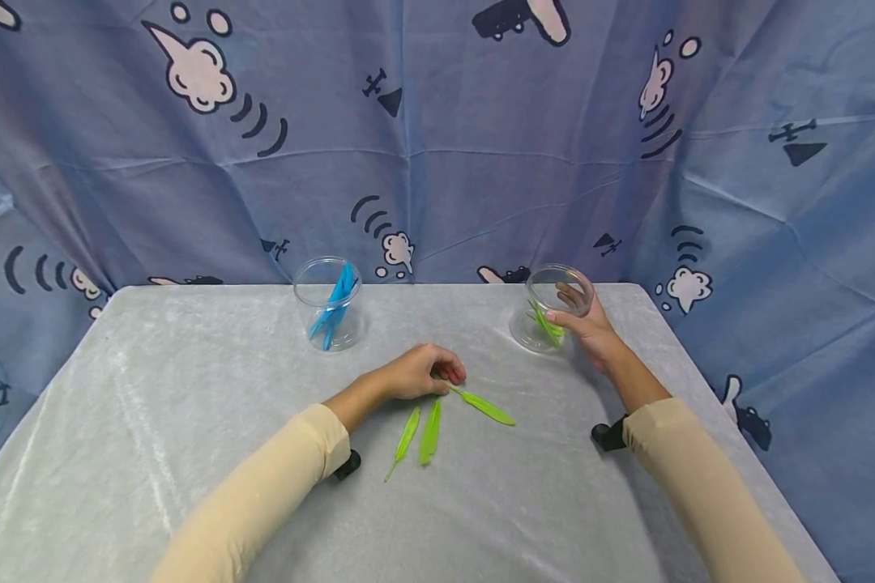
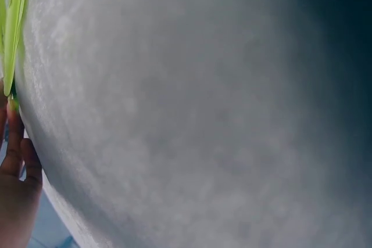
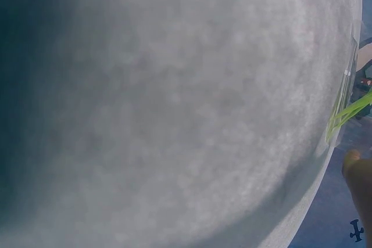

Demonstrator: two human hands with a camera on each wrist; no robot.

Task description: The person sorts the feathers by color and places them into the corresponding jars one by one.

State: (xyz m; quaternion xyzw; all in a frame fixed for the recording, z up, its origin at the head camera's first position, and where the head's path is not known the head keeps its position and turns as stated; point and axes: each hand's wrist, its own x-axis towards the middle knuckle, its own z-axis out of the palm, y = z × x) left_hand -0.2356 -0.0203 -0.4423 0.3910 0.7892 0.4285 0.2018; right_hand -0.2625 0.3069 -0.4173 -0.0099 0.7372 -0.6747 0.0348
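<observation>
My left hand (image 1: 421, 372) is low over the middle of the table, thumb and fingertips pinching the thin quill end of a green feather (image 1: 488, 407). Two more green feathers, one narrow (image 1: 406, 437) and one broader (image 1: 429, 433), lie on the cloth just below that hand. At the back right, my right hand (image 1: 586, 324) grips a clear plastic cup (image 1: 528, 336) from its right side, thumb in front and fingers seen through the wall. Inside this cup are several green feathers (image 1: 545, 322). The left wrist view shows fingers (image 2: 14, 143) right at a green feather tip (image 2: 14, 39).
A second clear cup (image 1: 350, 330) stands at the back left with several blue feathers (image 1: 333, 306) leaning in it. Pale grey cloth (image 1: 189, 405) covers the table. Behind its far edge hangs a blue patterned curtain (image 1: 452, 121).
</observation>
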